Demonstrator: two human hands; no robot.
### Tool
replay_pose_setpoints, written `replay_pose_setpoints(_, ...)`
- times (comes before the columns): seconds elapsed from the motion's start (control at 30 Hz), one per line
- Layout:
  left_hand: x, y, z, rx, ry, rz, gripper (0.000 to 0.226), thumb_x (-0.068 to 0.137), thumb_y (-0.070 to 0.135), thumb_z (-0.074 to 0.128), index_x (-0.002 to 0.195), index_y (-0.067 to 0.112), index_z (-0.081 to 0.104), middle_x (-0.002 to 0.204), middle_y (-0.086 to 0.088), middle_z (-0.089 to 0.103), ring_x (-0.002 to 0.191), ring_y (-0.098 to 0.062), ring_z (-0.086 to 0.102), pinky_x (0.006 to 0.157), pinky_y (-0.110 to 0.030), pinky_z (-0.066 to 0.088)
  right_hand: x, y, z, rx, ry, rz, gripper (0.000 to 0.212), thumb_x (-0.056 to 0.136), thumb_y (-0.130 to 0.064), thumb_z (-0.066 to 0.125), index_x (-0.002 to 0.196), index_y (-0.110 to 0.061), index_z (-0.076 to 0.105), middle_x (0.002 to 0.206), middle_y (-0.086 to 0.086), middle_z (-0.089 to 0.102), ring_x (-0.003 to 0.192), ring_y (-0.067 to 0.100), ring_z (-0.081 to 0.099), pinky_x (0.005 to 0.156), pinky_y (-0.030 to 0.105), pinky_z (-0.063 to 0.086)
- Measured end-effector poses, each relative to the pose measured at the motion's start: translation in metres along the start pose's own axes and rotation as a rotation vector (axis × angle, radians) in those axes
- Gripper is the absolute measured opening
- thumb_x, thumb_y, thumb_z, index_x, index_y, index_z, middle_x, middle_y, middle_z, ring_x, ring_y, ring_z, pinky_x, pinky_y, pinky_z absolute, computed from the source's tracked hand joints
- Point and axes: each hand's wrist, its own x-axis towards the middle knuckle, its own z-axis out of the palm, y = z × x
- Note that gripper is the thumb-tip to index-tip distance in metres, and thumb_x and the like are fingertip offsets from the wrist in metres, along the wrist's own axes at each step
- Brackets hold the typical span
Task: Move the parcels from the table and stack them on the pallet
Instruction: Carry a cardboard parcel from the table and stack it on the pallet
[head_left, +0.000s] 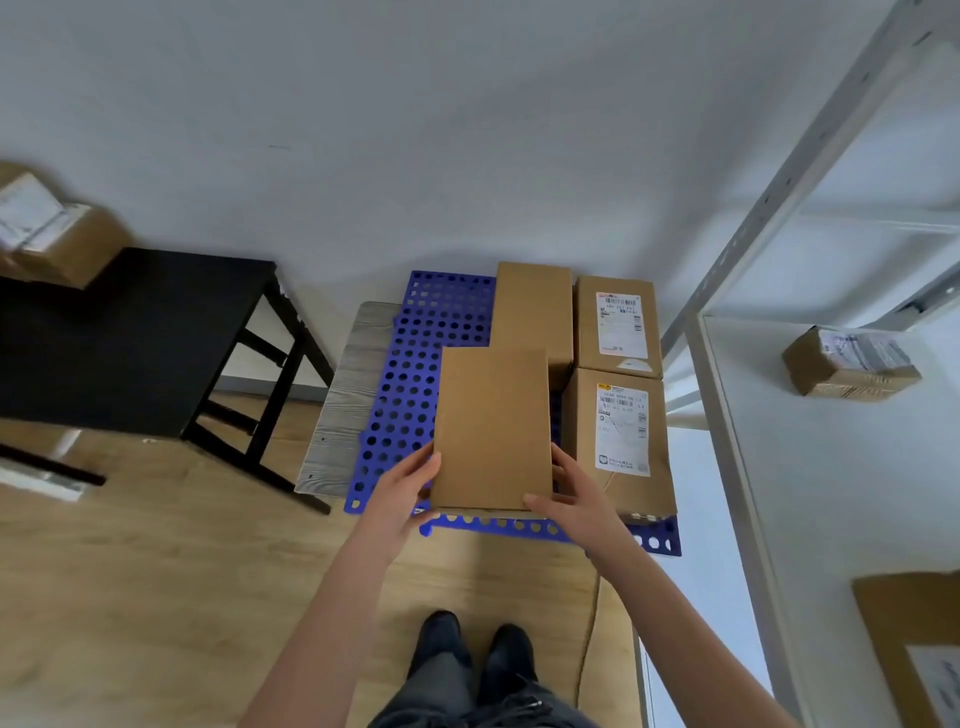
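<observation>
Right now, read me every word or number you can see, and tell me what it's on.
Nothing reads clearly.
Far labelled parcel on the pallet: barcode label, print too blurred.
Near labelled parcel: label digits too blurred.
Held parcel: no text showing.
Table parcel and shelf parcel: labels too blurred.

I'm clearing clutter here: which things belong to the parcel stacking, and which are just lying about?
Job: held parcel, left hand, right hand, blue pallet, black table, table parcels, parcels on pallet.
Lying about: shelf unit, small shelf parcel, grey board.

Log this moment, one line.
step: placing | left hand, right hand: holding plain parcel | over: blue pallet | loaded: three parcels | table: more parcels
</observation>
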Motion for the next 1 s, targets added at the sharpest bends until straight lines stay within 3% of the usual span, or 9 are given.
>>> replay_pose_setpoints(0.1,0.010,-0.003,-0.001,0.060,0.051,-0.012,0.042,0.094,0.031,0.055,0.135,0.027,0.049,0.130,0.001,0.052,0.122,-0.025,0.049,0.097,-0.044,0.045,0.011,0.004,0.009,-0.016,-0.008,0.054,0.087,0.083,-0.017,0.072,0.150,-0.034,0.019,0.141,-0.002,0.047,0.124,0.018,0.049,0.103,0.042,0.046)
replay_pose_setpoints(0.23,0.023,-0.008,0.001,0.097,0.087,0.007,0.042,0.096,0.029,0.051,0.137,0.028,0.046,0.135,0.001,0.047,0.126,-0.026,0.043,0.102,-0.049,0.042,0.024,0.004,0.017,-0.036,-0.033,0.099,0.084,0.087,-0.009,0.067,0.152,-0.025,0.016,0.132,-0.003,0.049,0.119,0.016,0.049,0.099,0.034,0.045)
replay_pose_setpoints(0.47,0.040,-0.016,0.000,0.321,0.049,0.059,0.046,0.099,0.031,0.042,0.144,0.026,0.034,0.146,-0.001,0.035,0.132,-0.026,0.037,0.097,-0.048,0.048,0.043,0.016,0.022,0.002,-0.033,0.183,0.086,0.088,-0.008,0.066,0.154,-0.023,0.012,0.146,0.005,0.043,0.127,0.022,0.047,0.109,0.042,0.041)
replay_pose_setpoints(0.53,0.045,-0.017,-0.003,0.383,0.015,0.066,0.052,0.097,0.032,0.046,0.146,0.028,0.030,0.147,-0.001,0.034,0.132,-0.025,0.037,0.095,-0.045,0.049,0.046,0.017,0.025,0.004,-0.011,0.194,0.085,0.089,-0.005,0.064,0.154,-0.021,0.012,0.147,0.006,0.042,0.124,0.020,0.048,0.105,0.037,0.044)
replay_pose_setpoints(0.67,0.055,-0.021,-0.007,0.455,-0.012,0.105,0.065,0.091,0.027,0.059,0.147,0.030,0.026,0.147,0.000,0.036,0.128,-0.023,0.042,0.085,-0.034,0.051,0.051,0.012,0.035,-0.149,0.067,0.175,0.083,0.091,-0.007,0.060,0.154,-0.018,0.008,0.144,0.004,0.042,0.098,0.008,0.050,0.073,0.018,0.049)
replay_pose_setpoints(0.77,0.061,-0.023,-0.008,0.443,-0.010,0.132,0.069,0.089,0.024,0.062,0.147,0.031,0.026,0.146,0.000,0.038,0.129,-0.023,0.042,0.101,-0.046,0.045,0.053,0.000,0.040,-0.353,0.151,0.095,0.081,0.091,-0.008,0.059,0.154,-0.017,0.009,0.147,0.004,0.039,0.117,0.016,0.050,0.093,0.026,0.045)
replay_pose_setpoints(0.83,0.064,-0.024,-0.007,0.441,-0.025,0.135,0.069,0.089,0.023,0.062,0.147,0.031,0.026,0.146,0.001,0.038,0.130,-0.023,0.041,0.105,-0.050,0.041,0.051,-0.005,0.038,-0.457,0.224,-0.029,0.076,0.090,-0.006,0.058,0.153,-0.021,0.018,0.153,0.003,0.031,0.139,0.020,0.034,0.111,0.034,0.035)
replay_pose_setpoints(0.93,0.067,-0.026,-0.005,0.424,-0.052,0.132,0.068,0.089,0.023,0.062,0.146,0.032,0.027,0.146,0.002,0.037,0.129,-0.023,0.042,0.103,-0.049,0.042,0.041,-0.009,0.021,-0.526,0.367,-0.128,0.068,0.092,-0.007,0.055,0.151,-0.024,0.025,0.159,0.001,0.016,0.149,0.019,0.006,0.117,0.037,0.020)
replay_pose_setpoints(1.0,0.069,-0.027,-0.001,0.410,-0.060,0.127,0.067,0.089,0.021,0.062,0.146,0.032,0.028,0.145,0.002,0.039,0.127,-0.022,0.044,0.100,-0.046,0.046,0.038,-0.006,0.004,-0.669,0.475,-0.096,0.062,0.096,-0.020,0.051,0.151,-0.022,0.023,0.161,0.004,0.009,0.149,0.023,-0.007,0.119,0.040,0.014)
